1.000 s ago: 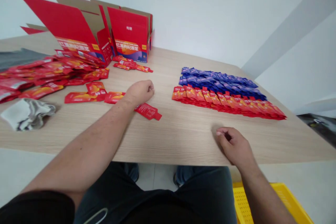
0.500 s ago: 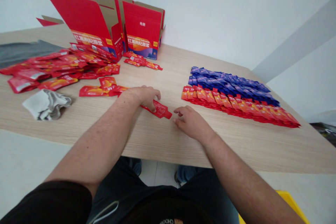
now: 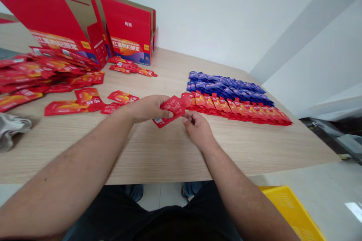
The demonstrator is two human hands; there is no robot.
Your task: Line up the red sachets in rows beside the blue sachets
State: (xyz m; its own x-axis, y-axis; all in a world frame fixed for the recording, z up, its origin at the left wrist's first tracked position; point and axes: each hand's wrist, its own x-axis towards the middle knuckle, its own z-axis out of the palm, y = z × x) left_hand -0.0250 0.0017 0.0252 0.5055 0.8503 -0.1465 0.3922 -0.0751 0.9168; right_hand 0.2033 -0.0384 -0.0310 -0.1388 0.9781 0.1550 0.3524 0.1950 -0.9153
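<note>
My left hand (image 3: 151,109) grips a small red spouted pouch (image 3: 173,108), thumb on its printed side, lifted above the wooden table. The pouch is tilted, its narrow spout end pointing up to the right. My right hand (image 3: 199,130) is close by on the right, fingers half curled and apart, index fingertip at the pouch's lower right edge. Beyond the right hand lies a neat overlapping row of red pouches (image 3: 240,110), with rows of blue pouches (image 3: 226,86) behind it. A few loose red pouches (image 3: 87,99) lie left of my left hand.
A heap of red pouches (image 3: 48,69) fills the left side. Behind it stand open red cartons (image 3: 127,34) near the wall. Two or three pouches (image 3: 131,68) lie before them. A grey-white cloth (image 3: 11,128) is at far left; a yellow crate (image 3: 291,211) stands below at right.
My left hand has picked the pouch up off the table and turned its spout end upward. My right hand has come closer to its edge. The view has swung to the right.
</note>
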